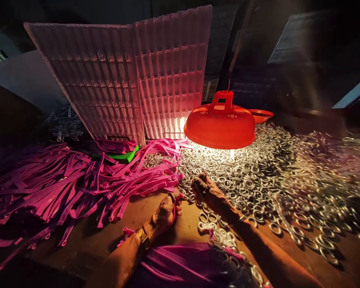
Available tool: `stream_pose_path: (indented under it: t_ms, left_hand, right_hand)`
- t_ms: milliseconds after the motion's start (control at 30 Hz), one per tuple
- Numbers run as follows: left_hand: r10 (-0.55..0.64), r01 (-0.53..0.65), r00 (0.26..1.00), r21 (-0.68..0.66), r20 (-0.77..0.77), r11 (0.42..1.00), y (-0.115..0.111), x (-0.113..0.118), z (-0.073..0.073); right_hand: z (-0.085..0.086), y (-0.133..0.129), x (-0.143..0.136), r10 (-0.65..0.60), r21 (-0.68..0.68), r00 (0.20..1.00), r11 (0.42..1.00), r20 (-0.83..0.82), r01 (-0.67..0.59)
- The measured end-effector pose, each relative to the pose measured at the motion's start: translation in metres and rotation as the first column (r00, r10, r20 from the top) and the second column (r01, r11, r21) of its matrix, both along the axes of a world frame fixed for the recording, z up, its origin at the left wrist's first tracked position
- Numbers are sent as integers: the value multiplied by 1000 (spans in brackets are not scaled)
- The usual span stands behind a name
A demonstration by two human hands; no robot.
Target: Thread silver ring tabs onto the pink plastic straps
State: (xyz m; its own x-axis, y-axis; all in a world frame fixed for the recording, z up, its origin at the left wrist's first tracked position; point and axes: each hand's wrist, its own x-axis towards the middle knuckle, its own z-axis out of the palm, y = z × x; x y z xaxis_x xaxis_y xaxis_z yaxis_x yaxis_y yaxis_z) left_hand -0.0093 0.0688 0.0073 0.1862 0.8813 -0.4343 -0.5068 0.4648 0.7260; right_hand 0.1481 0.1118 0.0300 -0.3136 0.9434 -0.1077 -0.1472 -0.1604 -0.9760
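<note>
Fingers [198,185] among metal rings [258,172], left hand [165,214] gripping pink strap [176,208]

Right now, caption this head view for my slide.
Under an orange lamp, left hand grips a pink strap; right hand reaches into metal rings.

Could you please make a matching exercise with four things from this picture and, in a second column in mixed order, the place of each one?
Things:
1. pink straps
2. metal rings
3. orange lamp shade
4. green block

Places:
A. hanging above the rings, lit from below
B. heaped on the left side of the table
C. spread over the right side of the table
D. at the foot of the ribbed white panels, partly under straps

Pairs: 1-B, 2-C, 3-A, 4-D
</note>
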Motion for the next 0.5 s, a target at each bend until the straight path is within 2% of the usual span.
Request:
stream_pose_path:
  t_ms: [67,200,400,500]
  left_hand:
    - [-13,13,1000,-27,-8,1000,4,1,2]
    - [-26,25,999,-38,-33,999,4,2,6]
    - [-25,28,995,32,-100,999,-1,5,8]
    - [-74,84,981,47,-179,995,-8,6,15]
  right_hand:
    - [-9,-6,-3,-13,-53,1000,999,1,13]
    - [-26,-18,-12,24,66,995,997,102,-30]
    - [-19,-27,-14,-2,229,987,973,159,-35]
    - [-20,-29,-14,-49,294,975,956,217,-17]
